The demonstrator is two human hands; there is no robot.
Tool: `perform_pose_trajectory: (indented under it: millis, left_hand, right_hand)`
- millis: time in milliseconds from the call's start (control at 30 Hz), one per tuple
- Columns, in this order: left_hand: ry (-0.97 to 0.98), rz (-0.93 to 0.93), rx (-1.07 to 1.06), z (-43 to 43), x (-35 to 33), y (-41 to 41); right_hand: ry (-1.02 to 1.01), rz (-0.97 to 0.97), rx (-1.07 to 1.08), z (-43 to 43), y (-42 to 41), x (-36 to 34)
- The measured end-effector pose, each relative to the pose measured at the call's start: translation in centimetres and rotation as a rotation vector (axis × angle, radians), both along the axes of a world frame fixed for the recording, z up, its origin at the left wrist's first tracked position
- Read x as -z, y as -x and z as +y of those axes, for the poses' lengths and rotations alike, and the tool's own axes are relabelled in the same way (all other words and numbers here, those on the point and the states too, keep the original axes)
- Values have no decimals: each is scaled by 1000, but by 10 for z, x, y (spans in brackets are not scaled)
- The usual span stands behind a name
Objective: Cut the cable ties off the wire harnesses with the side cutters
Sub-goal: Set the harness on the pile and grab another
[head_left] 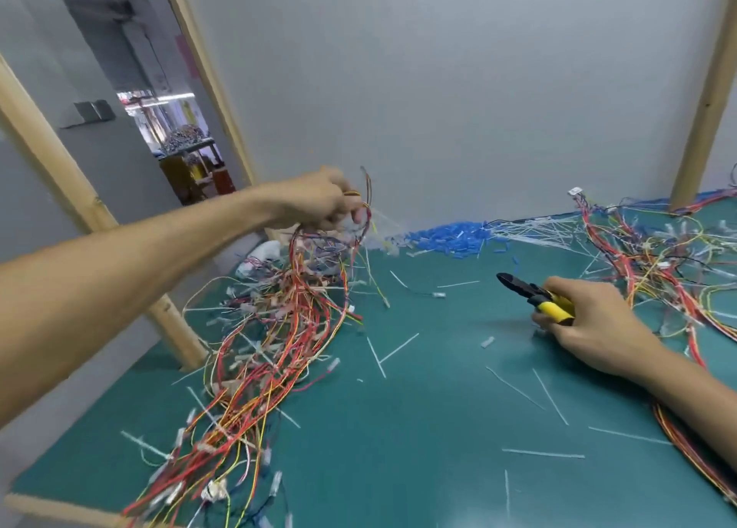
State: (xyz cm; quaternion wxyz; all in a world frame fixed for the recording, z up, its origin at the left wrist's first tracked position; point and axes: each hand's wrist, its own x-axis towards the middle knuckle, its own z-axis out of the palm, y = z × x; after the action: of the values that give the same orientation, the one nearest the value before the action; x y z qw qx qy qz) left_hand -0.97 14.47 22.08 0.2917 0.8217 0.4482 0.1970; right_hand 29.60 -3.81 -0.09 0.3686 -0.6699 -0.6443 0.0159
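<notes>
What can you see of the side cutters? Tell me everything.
The side cutters are small, with a dark metal head and yellow, plastic-looking handles with black trim. The right hand grips the handles, fingers curled round them. The short pointed jaws look closed, with nothing between them, and point left and away from the person. The tool hangs low over the green mat, roughly level; whether it touches the mat is unclear. It is well apart from the harness that the left hand lifts.
</notes>
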Motion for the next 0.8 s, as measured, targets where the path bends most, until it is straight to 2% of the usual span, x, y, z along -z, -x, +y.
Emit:
perform_pose_trajectory:
  millis: [100,133,233,267,300,433,500,600,633,700,733,800]
  left_hand:
    - [141,-129,82,-29,31,-13]
    - [176,-86,126,-43,49,-18]
    - [218,347,263,-97,120,-28]
    - [194,458,286,-115,141,-31]
    - [156,477,288,-130,159,-36]
    - [11,292,289,-161,179,-55]
    - [-24,322,335,-167,176,-56]
    - [-196,466,405,-158,156,-44]
    - [-270,417,371,-149,146,-39]
    - [-423,207,249,-114,131,-32]
    - [-543,196,195,-89,129,-28]
    - [-679,464,89,-40,131,-18]
  right_hand:
    - [-2,82,-8,-1,-2,-12]
    - [-24,162,-16,-3,0,-14]
    - [36,660,-141,-7,21,-20]
    - [92,823,-192,-8,29,-25]
    - [153,913,-239,-9,37,-27]
    - [337,876,-428,-14,63,-25]
    - [325,834,-468,-14,67,-24]
    - [279,863,-404,-12,66,-23]
    - [262,888,-362,-10,65,-23]
    - [241,962,-279,-7,63,-22]
    - [244,999,-255,-6,62,-22]
    - [265,1033,-251,-6,60,-22]
